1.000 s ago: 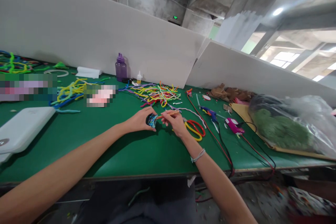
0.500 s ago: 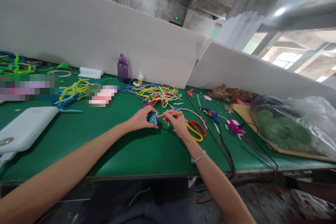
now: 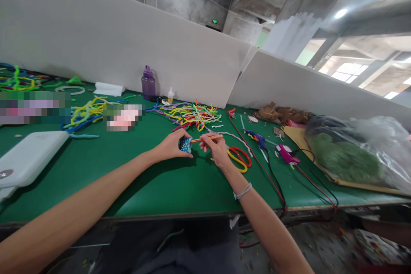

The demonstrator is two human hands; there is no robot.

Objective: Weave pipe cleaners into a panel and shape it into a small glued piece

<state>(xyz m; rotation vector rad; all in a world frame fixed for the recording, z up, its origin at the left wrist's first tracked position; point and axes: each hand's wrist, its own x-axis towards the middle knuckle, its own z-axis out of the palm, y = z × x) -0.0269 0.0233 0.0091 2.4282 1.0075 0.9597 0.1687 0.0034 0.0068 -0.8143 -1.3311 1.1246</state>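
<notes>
My left hand (image 3: 171,145) is closed around a small blue piece with yellow and white dots (image 3: 185,145), held up over the green table (image 3: 180,192). Its far side is hidden by my fingers. In my right hand (image 3: 215,150) a thin orange-brown stick (image 3: 216,137) is pinched, pointing left. The stick's tip reaches the edge of the dotted piece; whether it goes inside, I cannot tell. Scissors (image 3: 242,160) with one red and one yellow handle lie just right of my right hand, partly covered by it.
Behind my hands lies a heap of coloured fuzzy stems (image 3: 195,113). A purple bottle (image 3: 148,83) and a small glue bottle (image 3: 170,95) stand by the partition. To the right are a blue glue gun (image 3: 257,138), a magenta device (image 3: 288,154), cords and a plastic bag (image 3: 349,150).
Both hands stay in nearly the same place, still holding the dotted piece and the stick. The view has shifted very slightly.
</notes>
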